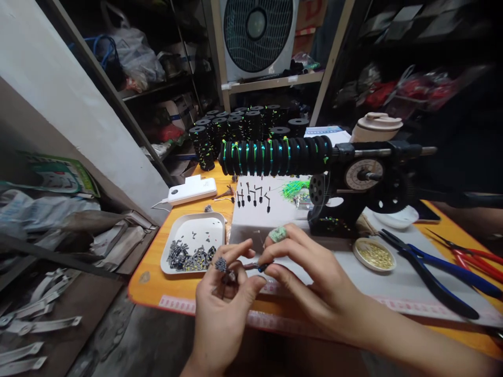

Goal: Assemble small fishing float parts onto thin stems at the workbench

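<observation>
My left hand [226, 309] is curled around a bundle of thin dark pieces [221, 264] with a cluster of small grey ends. Thumb and index finger of my right hand [318, 275] pinch a small dark piece [261, 268] with a bluish tip; its exact kind is too small to make out. A green wrap [277, 234] covers part of a finger on that hand. Just left of my hands, a white tray [167, 251] holds many small grey, black and yellowish pieces. Beyond them, several small black parts with bent stems [254, 198] lie on a white sheet [251, 222].
A black hand-cranked machine [334, 204] carries a ribbed black roll [275, 156] wound with green strands. Black spools [236, 125] stand behind. Rightward are a dish of gold bits [374, 255], blue-handled pliers [432, 277], red-handled pliers [471, 256] and a lidded cup [376, 127]. A white power bank [192, 189] lies left.
</observation>
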Demonstrator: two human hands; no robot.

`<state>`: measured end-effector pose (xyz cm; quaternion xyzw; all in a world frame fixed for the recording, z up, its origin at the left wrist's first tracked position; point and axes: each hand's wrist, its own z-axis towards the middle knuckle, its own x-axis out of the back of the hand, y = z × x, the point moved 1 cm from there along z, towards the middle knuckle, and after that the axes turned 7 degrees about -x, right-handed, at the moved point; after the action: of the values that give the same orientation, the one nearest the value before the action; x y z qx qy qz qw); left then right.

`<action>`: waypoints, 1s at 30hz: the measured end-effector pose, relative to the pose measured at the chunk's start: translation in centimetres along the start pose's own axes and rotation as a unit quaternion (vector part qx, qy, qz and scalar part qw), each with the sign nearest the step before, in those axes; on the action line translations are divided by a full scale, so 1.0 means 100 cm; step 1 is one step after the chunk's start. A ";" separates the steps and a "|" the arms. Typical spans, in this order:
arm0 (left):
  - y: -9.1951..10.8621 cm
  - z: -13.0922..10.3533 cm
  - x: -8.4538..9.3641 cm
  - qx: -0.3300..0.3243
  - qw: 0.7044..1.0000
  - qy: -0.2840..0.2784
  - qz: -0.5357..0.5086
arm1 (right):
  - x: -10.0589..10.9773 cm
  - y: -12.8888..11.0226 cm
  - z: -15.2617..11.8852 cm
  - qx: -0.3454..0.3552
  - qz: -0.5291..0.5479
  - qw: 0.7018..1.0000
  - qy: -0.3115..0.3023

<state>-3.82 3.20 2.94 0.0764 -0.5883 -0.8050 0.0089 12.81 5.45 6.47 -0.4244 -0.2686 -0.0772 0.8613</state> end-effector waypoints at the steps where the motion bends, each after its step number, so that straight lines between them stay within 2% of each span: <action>1: -0.003 -0.001 -0.004 0.007 1.000 0.011 -0.025 | 0.000 0.001 0.000 -0.007 0.010 1.000 -0.001; 5: -0.018 -0.006 -0.012 0.016 0.993 0.057 -0.100 | 0.000 0.002 -0.001 -0.032 0.037 0.999 -0.001; 9: -0.017 -0.008 -0.017 0.004 0.982 0.118 -0.145 | -0.002 0.003 -0.001 -0.048 0.055 0.997 -0.003; 13: -0.011 -0.005 -0.018 -0.009 0.972 0.124 -0.199 | -0.002 0.001 0.002 -0.055 0.079 0.995 0.003; 17: -0.020 -0.007 -0.008 -0.032 0.978 0.129 -0.161 | 0.000 -0.006 0.006 -0.057 0.081 0.995 -0.005; 22: -0.027 -0.016 -0.003 -0.054 0.985 0.121 -0.108 | 0.000 -0.015 0.004 -0.068 0.081 0.994 0.002; 26: -0.013 -0.017 -0.007 -0.115 0.990 0.063 -0.054 | -0.005 -0.019 -0.004 -0.083 0.062 0.995 0.014; 30: -0.002 -0.015 -0.009 -0.130 0.990 0.022 -0.056 | -0.006 -0.022 -0.010 -0.083 0.022 0.996 0.012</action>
<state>-2.70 1.97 2.38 0.1256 -0.4731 -0.8719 -0.0132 11.88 3.26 7.18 -0.4991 -0.2414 -0.0859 0.8278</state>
